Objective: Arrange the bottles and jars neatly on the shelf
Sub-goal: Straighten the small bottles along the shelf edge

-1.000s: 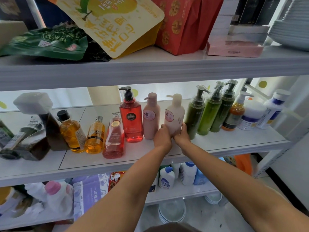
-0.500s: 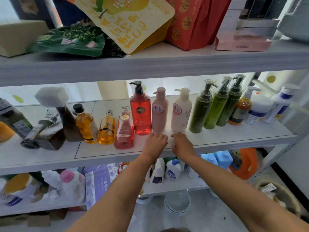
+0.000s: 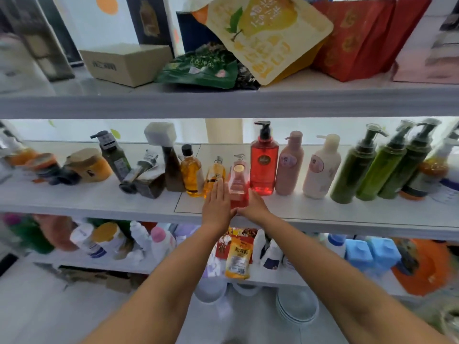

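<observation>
From the head view, both hands meet at the front of the middle shelf, one on either side of a small pink bottle. The left hand lies with straight fingers flat against the bottle's left side. The right hand touches its lower right side, in the gap beside a tall red pump bottle; I cannot tell whether its fingers curl round the bottle. The pink bottle stands upright, forward of the row. Just to its left is an amber bottle, then a black-capped amber bottle and a dark bottle with a white block cap. A fallen bottle lies tilted against that one, and a paper-topped jar sits further left. Right of the red pump bottle stand a rose bottle, a cream bottle and three green pump bottles, all leaning in the wide-angle picture. The shelf above carries a box, a green pouch, a yellow pouch and red bags. The edges are blurred.
</observation>
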### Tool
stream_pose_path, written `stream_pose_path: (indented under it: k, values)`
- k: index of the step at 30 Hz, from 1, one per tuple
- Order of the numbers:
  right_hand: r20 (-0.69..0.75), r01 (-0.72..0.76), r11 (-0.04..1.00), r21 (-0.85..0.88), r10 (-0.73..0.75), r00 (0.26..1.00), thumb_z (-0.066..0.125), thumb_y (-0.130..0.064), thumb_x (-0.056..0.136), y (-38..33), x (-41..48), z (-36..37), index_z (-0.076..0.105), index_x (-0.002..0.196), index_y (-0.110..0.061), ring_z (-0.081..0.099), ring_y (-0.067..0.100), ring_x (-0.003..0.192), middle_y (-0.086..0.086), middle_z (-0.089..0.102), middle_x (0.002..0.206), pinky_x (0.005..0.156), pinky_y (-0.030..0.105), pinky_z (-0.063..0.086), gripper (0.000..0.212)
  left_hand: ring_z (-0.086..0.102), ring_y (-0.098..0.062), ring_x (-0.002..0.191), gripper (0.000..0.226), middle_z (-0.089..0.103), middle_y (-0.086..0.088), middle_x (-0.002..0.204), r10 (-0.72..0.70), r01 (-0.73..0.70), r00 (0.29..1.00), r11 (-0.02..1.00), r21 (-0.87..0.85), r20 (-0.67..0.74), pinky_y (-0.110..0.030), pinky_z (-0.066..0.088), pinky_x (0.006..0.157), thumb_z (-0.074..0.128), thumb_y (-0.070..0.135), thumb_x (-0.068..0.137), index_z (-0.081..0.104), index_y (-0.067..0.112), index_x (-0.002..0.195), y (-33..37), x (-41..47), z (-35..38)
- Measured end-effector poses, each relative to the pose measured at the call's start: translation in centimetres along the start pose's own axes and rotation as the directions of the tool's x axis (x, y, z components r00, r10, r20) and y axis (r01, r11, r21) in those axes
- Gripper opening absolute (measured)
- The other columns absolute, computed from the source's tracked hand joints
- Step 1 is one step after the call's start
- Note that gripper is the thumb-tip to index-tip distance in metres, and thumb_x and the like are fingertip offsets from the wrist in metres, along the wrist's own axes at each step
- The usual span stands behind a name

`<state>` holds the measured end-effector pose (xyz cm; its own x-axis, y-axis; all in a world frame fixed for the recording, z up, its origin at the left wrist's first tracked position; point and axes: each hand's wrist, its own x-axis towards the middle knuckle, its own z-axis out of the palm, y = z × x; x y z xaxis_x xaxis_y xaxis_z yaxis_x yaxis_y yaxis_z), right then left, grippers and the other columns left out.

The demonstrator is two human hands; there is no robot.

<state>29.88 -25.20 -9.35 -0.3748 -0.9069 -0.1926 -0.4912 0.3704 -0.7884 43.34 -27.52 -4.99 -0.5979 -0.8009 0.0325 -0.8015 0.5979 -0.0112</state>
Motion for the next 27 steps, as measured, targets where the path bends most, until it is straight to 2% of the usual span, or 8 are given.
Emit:
stream_pose_path:
  k: [2, 5, 7, 11, 14, 18, 22, 27]
  values:
    - [-0.03, -0.098, 0.989, 0.107, 0.102, 0.994, 0.077, -0.042, 0.044, 0.6, 1.8, 0.7, 0.047, 0.126, -0.02, 0.059, 0.021, 0.11, 0.004, 0.062, 0.123, 0.096, 0.04, 0.05, 0.09, -0.013, -0.026, 0.148, 0.084, -0.013, -0.013, 0.16, 0.029, -0.029, 1.0, 0.999, 0.022, -0.004, -0.039, -0.008, 0.119, 0.037, 0.05, 0.097, -0.009, 0.004, 0.151, -0.7, 1.2, -0.3]
    - [-0.164, -0.204, 0.968, 0.146, 0.227, 0.96, 0.068, -0.037, 0.074, -3.7, -0.2, -0.1, 0.054, 0.122, -0.013, 0.06, 0.028, 0.107, 0.01, 0.064, 0.119, 0.084, 0.031, 0.047, 0.055, -0.023, -0.025, 0.146, 0.077, -0.021, -0.007, 0.159, 0.105, -0.105, 0.994, 0.994, 0.039, -0.006, -0.042, -0.018, 0.115, 0.031, 0.049, 0.099, -0.012, 0.011, 0.151, -1.8, 3.5, -0.4]
    - [-0.204, -0.287, 0.938, 0.192, 0.325, 0.924, 0.062, -0.041, 0.084, -4.7, -0.1, 0.1, 0.055, 0.123, -0.011, 0.058, 0.03, 0.111, 0.011, 0.062, 0.119, 0.086, 0.031, 0.043, 0.05, -0.025, -0.025, 0.144, 0.077, -0.023, -0.006, 0.158, 0.162, -0.164, 0.986, 0.983, 0.08, 0.037, -0.043, -0.022, 0.112, 0.036, 0.044, 0.099, -0.011, 0.012, 0.151, -2.6, 5.0, -0.3]
    - [-0.176, -0.357, 0.885, 0.298, 0.419, 0.891, 0.075, -0.03, 0.074, -4.9, 2.4, 1.0, 0.057, 0.12, -0.006, 0.062, 0.033, 0.107, 0.016, 0.065, 0.115, 0.097, 0.04, 0.049, 0.054, -0.024, -0.027, 0.145, 0.083, -0.02, -0.008, 0.159, 0.185, -0.193, 0.969, 0.98, 0.037, 0.167, -0.045, -0.028, 0.105, 0.045, 0.041, 0.098, -0.009, 0.009, 0.152, -3.8, 6.5, -0.1]
    - [-0.08, -0.452, 0.824, 0.34, 0.505, 0.86, 0.082, -0.017, 0.067, -5.2, 3.6, 1.0, 0.059, 0.11, 0.0, 0.067, 0.031, 0.093, 0.019, 0.068, 0.1, 0.083, 0.041, 0.056, 0.051, -0.023, -0.032, 0.144, 0.084, -0.022, -0.007, 0.159, 0.144, -0.154, 0.962, 0.988, 0.026, 0.23, -0.048, -0.029, 0.1, 0.049, 0.032, 0.098, -0.013, 0.01, 0.151, -4.1, 7.0, -0.2]
    - [0.059, -0.494, 0.829, 0.263, 0.497, 0.866, 0.063, -0.01, 0.088, -7.8, 2.0, -0.2, 0.046, 0.075, -0.008, 0.053, 0.018, 0.071, 0.007, 0.052, 0.075, 0.048, 0.019, 0.049, 0.021, -0.023, -0.035, 0.144, 0.087, -0.023, -0.007, 0.158, 0.122, -0.115, 0.952, 0.993, -0.042, 0.282, -0.056, -0.017, 0.111, 0.051, 0.021, 0.096, -0.016, 0.012, 0.151, -4.1, 7.8, -0.5]
    - [0.121, -0.59, 0.785, 0.187, 0.578, 0.807, 0.062, -0.028, 0.089, -7.6, 2.7, -1.2, 0.044, 0.072, -0.006, 0.049, 0.021, 0.096, 0.007, 0.053, 0.084, 0.1, 0.033, 0.043, 0.033, -0.026, -0.035, 0.143, 0.092, -0.024, -0.007, 0.158, 0.136, -0.12, 0.952, 0.99, -0.074, 0.276, -0.056, -0.017, 0.111, 0.056, 0.031, 0.093, -0.012, 0.013, 0.152, -4.4, 8.2, 0.2]
    - [0.184, -0.585, 0.778, 0.229, 0.555, 0.811, 0.073, -0.024, 0.08, -6.5, 2.8, -1.4, 0.053, 0.086, -0.005, 0.051, 0.025, 0.124, 0.009, 0.058, 0.119, 0.108, 0.041, 0.04, 0.027, -0.027, -0.034, 0.143, 0.114, -0.027, -0.011, 0.156, 0.173, -0.169, 0.925, 0.985, -0.042, 0.337, -0.055, -0.014, 0.116, 0.058, 0.064, 0.08, -0.015, 0.011, 0.151, -5.3, 9.6, 0.2]
